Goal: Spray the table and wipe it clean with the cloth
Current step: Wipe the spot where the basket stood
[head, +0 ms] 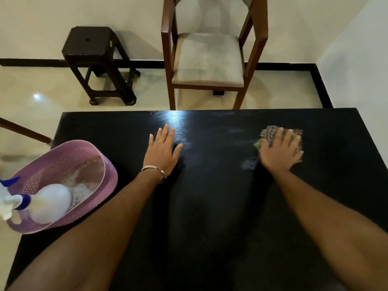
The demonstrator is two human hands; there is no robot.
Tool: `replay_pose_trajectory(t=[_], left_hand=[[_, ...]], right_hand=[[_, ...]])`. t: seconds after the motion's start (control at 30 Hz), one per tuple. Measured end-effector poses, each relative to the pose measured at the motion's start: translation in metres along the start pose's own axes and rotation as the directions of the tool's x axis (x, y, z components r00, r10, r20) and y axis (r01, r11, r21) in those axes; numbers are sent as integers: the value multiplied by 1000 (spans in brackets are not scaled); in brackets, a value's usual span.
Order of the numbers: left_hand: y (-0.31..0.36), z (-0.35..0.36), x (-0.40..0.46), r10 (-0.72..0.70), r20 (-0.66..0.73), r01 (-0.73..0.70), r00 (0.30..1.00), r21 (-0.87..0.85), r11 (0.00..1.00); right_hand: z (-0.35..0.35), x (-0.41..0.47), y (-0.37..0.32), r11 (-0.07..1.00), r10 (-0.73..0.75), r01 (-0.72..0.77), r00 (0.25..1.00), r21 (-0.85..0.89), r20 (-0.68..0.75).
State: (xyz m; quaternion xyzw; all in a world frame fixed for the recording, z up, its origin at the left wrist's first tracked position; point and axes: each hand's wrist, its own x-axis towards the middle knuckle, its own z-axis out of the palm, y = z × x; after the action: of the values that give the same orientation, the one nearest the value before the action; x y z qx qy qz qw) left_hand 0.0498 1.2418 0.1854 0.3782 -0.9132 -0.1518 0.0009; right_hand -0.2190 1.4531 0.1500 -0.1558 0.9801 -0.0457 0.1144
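— Both forearms reach over the black table [210,206]. Grip status?
— I see the right hand [280,153] pressed flat on the checked cloth [294,136], far right; left hand [162,151] open, empty. Spray bottle [49,203] lies in the pink basket [100,156].

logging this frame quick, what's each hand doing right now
Left hand: open, flat on the table, holding nothing.
Right hand: open, fingers spread, pressing the cloth onto the table.
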Motion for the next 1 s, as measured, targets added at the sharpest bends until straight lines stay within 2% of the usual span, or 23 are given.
replay_pose_trajectory(t=[0.07, 0.1, 0.17, 0.23, 0.27, 0.3, 0.33, 0.37, 0.43, 0.5, 0.57, 0.63, 0.7, 0.77, 0.8, 0.83, 0.9, 0.97, 1.0], left_hand=[[-4, -3, -3, -14, -2, 14, 1000, -7, 1000], [-6, -5, -5, -27, -1, 27, 1000, -13, 1000], [-10, -7, -8, -39, 11, 39, 999, 1, 999], [-10, -10, -9, -34, 31, 34, 999, 30, 999], [-9, -11, -10, -32, 32, 31, 999, 34, 999], [-7, -11, -10, -31, 26, 31, 999, 28, 999], [-3, -10, -10, -27, 19, 26, 999, 19, 999], [1, -10, -10, -21, 14, 20, 1000, 12, 1000], [11, -7, -8, -10, 10, 10, 1000, 3, 1000], [22, -2, -6, 5, 9, -5, 1000, -16, 1000], [32, 3, -5, 22, 9, -22, 1000, -46, 999], [38, 6, -6, 31, 16, -30, 999, -63, 998], [38, 8, -10, 33, 22, -32, 999, -54, 998], [31, 7, -14, 28, 23, -28, 999, -38, 999], [27, 6, -16, 22, 21, -21, 1000, -31, 999], [22, 4, -17, 13, 15, -12, 1000, -26, 1000], [12, -1, -18, -6, -1, 6, 1000, -25, 1000], [0, -7, -17, -28, -15, 27, 1000, -27, 999], [-5, -9, -15, -41, -20, 41, 999, -26, 999]], right_hand=[[18, -47, -67, 968, -251, 251, 968, -3, -13], [28, -79, -99, 921, -390, 390, 921, -14, 1], [49, -148, -148, 758, -651, 652, 756, 3, 66], [60, -202, -166, 527, -841, 848, 512, 55, 174], [62, -214, -162, 427, -891, 902, 406, 70, 204], [62, -211, -152, 357, -919, 931, 336, 73, 205], [61, -197, -136, 339, -929, 939, 324, 57, 178], [56, -175, -117, 381, -917, 924, 373, 34, 140], [39, -115, -64, 593, -804, 805, 591, 4, 68], [13, -49, 5, 824, -563, 565, 825, -46, 43], [-13, -4, 81, 958, -275, 276, 961, -75, 22], [-30, 13, 143, 1000, -11, 12, 1000, -22, 23], [-33, 14, 161, 984, 178, -179, 983, 21, 56], [-29, 13, 134, 962, 265, -268, 962, 54, 68], [-27, 13, 109, 962, 260, -265, 963, 67, 70], [-24, 13, 79, 975, 209, -214, 975, 65, 69], [-15, 10, 11, 1000, 10, -12, 998, 25, 68], [-3, -2, -64, 975, -222, 223, 970, 2, 101], [5, -13, -100, 937, -345, 349, 929, -7, 130]])
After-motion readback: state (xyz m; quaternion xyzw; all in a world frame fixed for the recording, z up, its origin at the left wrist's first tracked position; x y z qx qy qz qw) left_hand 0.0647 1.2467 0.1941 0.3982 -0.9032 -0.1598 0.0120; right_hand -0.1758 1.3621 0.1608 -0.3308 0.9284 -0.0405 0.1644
